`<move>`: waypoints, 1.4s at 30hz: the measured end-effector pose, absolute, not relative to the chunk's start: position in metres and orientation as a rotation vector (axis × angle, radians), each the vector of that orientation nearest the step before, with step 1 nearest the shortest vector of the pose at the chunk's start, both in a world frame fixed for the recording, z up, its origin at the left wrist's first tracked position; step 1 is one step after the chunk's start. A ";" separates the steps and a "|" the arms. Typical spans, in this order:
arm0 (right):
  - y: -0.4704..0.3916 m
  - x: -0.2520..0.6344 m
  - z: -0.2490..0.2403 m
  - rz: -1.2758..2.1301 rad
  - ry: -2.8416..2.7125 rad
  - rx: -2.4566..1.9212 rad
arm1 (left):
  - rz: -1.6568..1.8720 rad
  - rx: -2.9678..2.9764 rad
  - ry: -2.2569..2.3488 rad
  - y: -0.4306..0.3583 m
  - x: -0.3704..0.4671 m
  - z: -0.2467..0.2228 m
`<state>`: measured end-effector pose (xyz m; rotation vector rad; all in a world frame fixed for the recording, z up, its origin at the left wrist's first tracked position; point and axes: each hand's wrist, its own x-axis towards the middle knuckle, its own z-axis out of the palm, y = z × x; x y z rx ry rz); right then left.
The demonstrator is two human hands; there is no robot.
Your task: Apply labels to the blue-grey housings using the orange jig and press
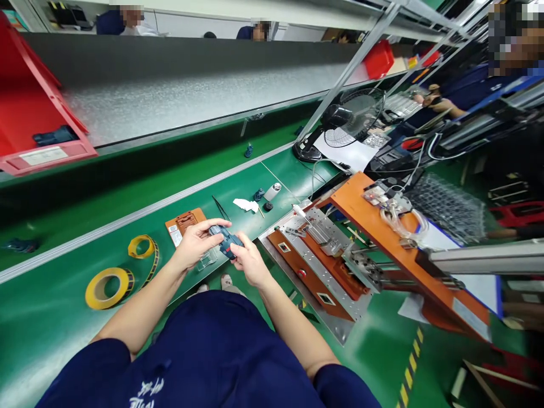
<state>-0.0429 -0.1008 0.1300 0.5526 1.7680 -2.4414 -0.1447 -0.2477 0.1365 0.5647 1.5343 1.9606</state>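
Navy shirt (204, 345) w/ white lettering fills btm ctr, nearest the cam; just beyond it, 2 shoes on the green floor, only partly visible. Dark blue-grey part (230, 245) w/ a small red mark is held up btwn both hands, in front of the bench edge. L hand (199, 242) is closed on its L end, thumb & fingers pinching; R hand (250, 262) grips the R end, thumb on the near face. Clear plastic piece (207, 260) shows below the L hand, partly hidden.

On the green bench (170, 294), L side: large yellow tape roll (94, 290) & small yellow tape roll (132, 247), w/ a dark-marked strip curving btwn the 2. Brown fixture (190, 218) w/ a white label lies behind the L hand. Black tweezers (219, 205) sit just behind the hands; R of them, crumpled white paper (244, 204), small blue part (258, 194), round black piece (268, 207) & white bottle (272, 191), all near each other.

R of the bench: metal-&-orange machine (323, 249) w/ a red btn. Farther: black fan (338, 116) by white sheets, & upright blue piece (249, 151) in the green channel past the metal rail. Red bin (32, 113), far L, holds a dark blue part. Co-worker (463, 93), upper R, has hands over other items; more ppl, partly hidden, sit beyond the grey divider.
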 end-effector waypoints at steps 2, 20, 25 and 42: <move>-0.111 -0.044 0.132 -2.523 1.707 0.582 | 1.971 0.567 1.490 -0.250 -0.145 0.134; -0.126 -0.019 0.140 -2.322 2.093 0.537 | 1.592 0.689 2.453 -0.212 -0.128 0.161; -0.120 -0.013 0.142 -2.098 2.352 0.528 | 1.774 0.897 2.382 -0.213 -0.125 0.148; -0.138 0.007 0.133 -2.530 2.130 0.651 | 1.997 0.662 1.609 -0.235 -0.115 0.136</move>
